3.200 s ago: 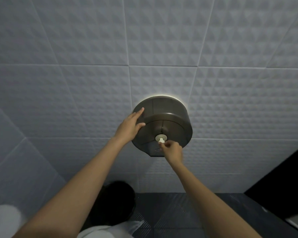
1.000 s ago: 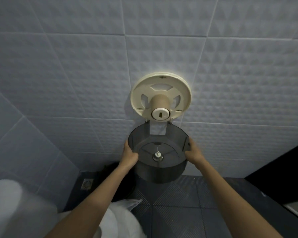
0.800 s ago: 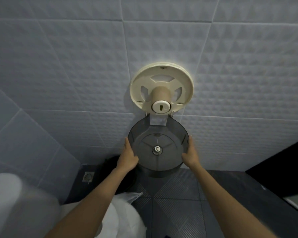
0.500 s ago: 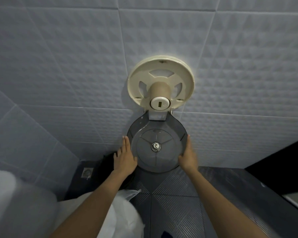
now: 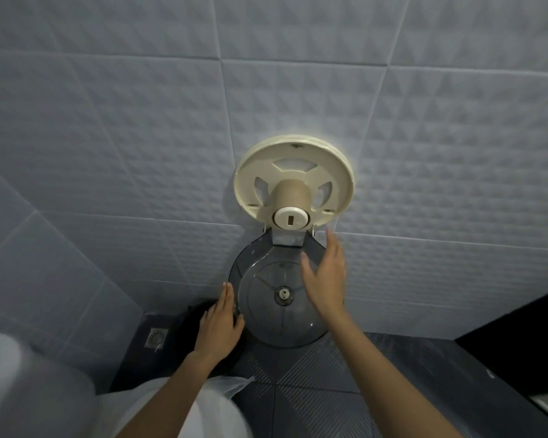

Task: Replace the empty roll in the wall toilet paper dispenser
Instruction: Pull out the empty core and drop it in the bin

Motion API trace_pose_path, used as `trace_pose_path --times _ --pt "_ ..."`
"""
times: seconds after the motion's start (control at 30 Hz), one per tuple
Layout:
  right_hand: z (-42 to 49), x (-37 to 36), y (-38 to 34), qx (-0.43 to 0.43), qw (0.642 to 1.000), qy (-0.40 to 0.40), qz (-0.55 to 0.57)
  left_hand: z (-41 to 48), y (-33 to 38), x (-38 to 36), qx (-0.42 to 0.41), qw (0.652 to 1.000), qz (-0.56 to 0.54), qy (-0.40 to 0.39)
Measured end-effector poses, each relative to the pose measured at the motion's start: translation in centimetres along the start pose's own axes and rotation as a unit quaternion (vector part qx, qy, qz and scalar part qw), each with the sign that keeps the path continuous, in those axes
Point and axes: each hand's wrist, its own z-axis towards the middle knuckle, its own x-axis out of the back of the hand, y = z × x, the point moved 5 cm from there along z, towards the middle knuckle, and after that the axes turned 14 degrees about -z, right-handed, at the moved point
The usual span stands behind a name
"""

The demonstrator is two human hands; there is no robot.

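Observation:
The wall dispenser stands open. Its cream back plate [image 5: 339, 172] is fixed to the tiles, with a bare brown cardboard core [image 5: 290, 192] on the spindle and a white cap [image 5: 291, 219] at its end. The smoky transparent cover [image 5: 272, 320] hangs down flat from its hinge below the plate. My left hand [image 5: 219, 324] rests open against the cover's left rim. My right hand [image 5: 325, 276] is raised in front of the cover's upper right, fingers spread, holding nothing.
Textured pale tiles cover the wall. A white roll in clear plastic [image 5: 184, 409] sits low in front of me. A white toilet [image 5: 19, 387] is at bottom left, a floor drain [image 5: 156, 338] and a dark bin [image 5: 200, 314] below the dispenser.
The cover was unlocked, swung down and lowered flat against the wall. My right hand has since let go of its right rim and risen toward the core; my left hand stays at the left rim.

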Motion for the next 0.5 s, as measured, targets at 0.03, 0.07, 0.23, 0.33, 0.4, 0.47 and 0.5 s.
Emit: trace_pose_path --times 0.03,0.07,0.23,0.33,0.4,0.47,0.5 --pt "1.0 0.5 -1.7 0.017 1.000 0.018 0.016 -0.2 -0.2 -0.1 0.000 1.000 -0.005 -0.002" --pt "1.8 0.9 -3.3 0.027 0.999 0.029 0.032 -0.3 -0.4 -0.1 0.001 1.000 -0.008 -0.003" --pt "5.1 -0.3 -7.2 -0.013 0.998 0.019 0.060 -0.9 -0.3 -0.7 0.015 1.000 -0.016 0.001" --pt "5.9 -1.5 -7.7 -0.071 0.994 0.026 0.078 -1.4 -0.3 -1.0 0.022 1.000 -0.021 0.008" --pt "6.0 -1.9 -7.9 -0.099 0.990 0.039 0.091 -1.6 -0.3 -1.3 0.026 0.999 -0.021 0.013" --pt "5.9 -2.0 -7.9 -0.112 0.987 0.045 0.108 -1.7 -0.2 -1.4 0.025 0.999 -0.023 0.019" --pt "5.7 -1.9 -7.9 -0.116 0.986 0.047 0.113 -1.8 -0.2 -1.4 0.025 0.999 -0.025 0.020"
